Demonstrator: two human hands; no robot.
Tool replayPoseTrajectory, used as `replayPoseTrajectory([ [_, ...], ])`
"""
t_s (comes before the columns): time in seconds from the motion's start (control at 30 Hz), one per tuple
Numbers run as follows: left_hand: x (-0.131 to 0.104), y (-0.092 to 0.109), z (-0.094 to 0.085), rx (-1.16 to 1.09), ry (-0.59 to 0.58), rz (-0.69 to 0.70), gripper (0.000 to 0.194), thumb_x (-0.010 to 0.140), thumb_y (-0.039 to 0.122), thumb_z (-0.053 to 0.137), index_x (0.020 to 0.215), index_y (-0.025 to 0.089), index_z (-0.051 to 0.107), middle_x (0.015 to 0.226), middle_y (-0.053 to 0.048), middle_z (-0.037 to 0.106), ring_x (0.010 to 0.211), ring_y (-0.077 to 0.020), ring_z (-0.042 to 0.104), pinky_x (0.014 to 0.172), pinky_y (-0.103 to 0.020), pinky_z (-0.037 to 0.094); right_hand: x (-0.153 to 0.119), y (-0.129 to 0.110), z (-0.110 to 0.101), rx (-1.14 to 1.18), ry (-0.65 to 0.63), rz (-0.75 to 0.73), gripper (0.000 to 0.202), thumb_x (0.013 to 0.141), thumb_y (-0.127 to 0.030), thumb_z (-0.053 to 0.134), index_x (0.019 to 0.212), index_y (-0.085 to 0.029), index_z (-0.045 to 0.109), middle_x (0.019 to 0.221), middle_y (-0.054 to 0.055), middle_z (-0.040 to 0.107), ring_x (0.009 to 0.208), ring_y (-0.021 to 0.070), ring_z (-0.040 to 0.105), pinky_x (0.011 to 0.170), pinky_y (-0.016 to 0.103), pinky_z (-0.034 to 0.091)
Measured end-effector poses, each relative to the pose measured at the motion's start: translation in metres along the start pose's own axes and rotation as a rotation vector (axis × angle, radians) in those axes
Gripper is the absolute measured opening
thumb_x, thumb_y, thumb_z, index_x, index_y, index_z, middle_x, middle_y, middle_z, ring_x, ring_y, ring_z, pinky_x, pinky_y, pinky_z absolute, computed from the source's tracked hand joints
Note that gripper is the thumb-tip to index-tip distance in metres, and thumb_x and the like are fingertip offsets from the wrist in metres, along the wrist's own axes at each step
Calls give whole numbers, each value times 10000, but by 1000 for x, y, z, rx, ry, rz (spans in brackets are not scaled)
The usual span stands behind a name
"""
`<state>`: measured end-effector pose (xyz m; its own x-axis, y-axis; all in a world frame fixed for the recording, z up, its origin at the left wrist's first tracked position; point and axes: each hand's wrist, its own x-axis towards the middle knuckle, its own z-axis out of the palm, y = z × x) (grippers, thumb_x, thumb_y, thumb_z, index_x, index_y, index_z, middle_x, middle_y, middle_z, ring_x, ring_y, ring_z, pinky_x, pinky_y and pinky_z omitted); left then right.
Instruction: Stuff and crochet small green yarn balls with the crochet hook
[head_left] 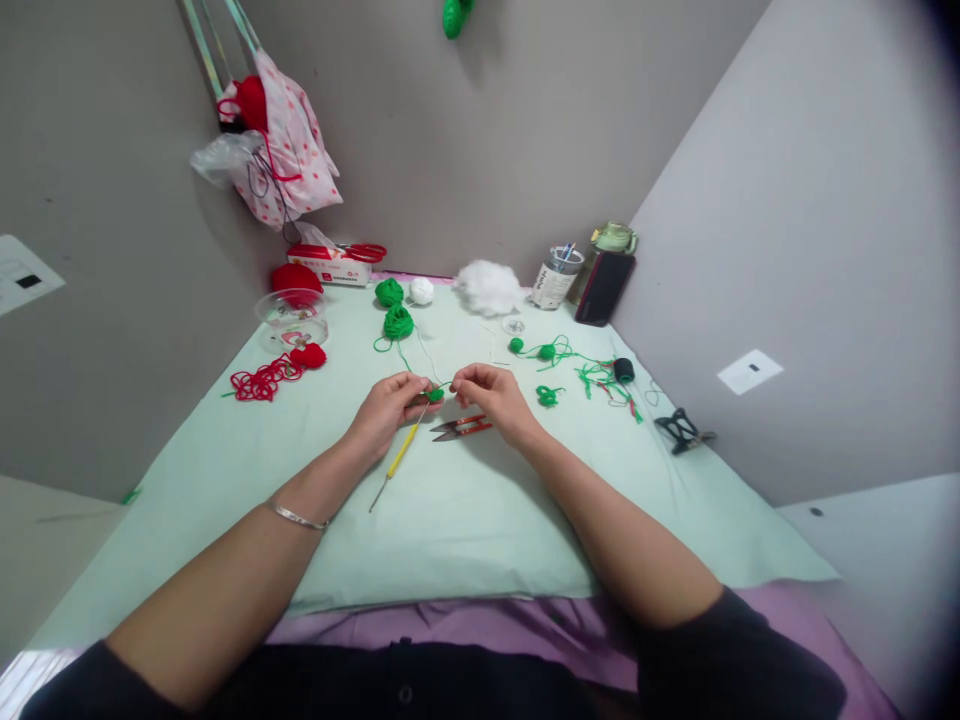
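Observation:
My left hand (396, 405) is closed on a small green crochet piece (436, 395), pinched at its fingertips. A crochet hook with a yellow handle (403, 450) slants down from that piece, its lower end toward me. Close by on the right, my right hand (489, 395) pinches a green yarn strand (445, 385) that leads to the piece. Red-handled thread snips (466, 427) lie on the cloth under and beside my right hand. Strands run back from my left hand toward a green yarn ball (398, 322) and a white yarn ball (421, 291).
White stuffing (489, 288) lies at the back, beside a pen tin (556, 280) and a leaning phone (606, 288). Green yarn scraps (549, 396) and a black claw clip (681, 431) are on the right. Red yarn (266, 380) and clear plastic bowls (294, 325) are on the left.

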<state>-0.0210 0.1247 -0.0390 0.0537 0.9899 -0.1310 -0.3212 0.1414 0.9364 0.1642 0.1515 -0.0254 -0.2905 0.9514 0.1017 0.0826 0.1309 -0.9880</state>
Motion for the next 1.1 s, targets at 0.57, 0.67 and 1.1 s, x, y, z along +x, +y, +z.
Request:
replayPoseTrajectory([
  [0.57,2,-1,-5,186,20,179,217,738,188,688,915,189,562,1069,-84,726,929,-225,747,893,-418,574,1,-5,-1,318,3,146,225,668,-353,822,726,-173,701,772,26,730,709,131,639,675,262,554],
  [0.67,0,0,-4,192,-38,223,327,699,138,648,1019,203,629,1145,-70,716,1107,-235,697,1023,-424,510,1,-5,0,321,-6,151,241,657,-364,834,724,-173,702,751,23,727,697,131,640,669,261,558],
  [1.1,-5,-1,3,228,-168,106,182,720,280,808,864,172,787,905,-56,786,931,-245,715,999,-409,499,1,-2,-1,119,4,47,190,761,-364,734,805,-179,715,722,0,673,656,131,609,690,295,547],
])
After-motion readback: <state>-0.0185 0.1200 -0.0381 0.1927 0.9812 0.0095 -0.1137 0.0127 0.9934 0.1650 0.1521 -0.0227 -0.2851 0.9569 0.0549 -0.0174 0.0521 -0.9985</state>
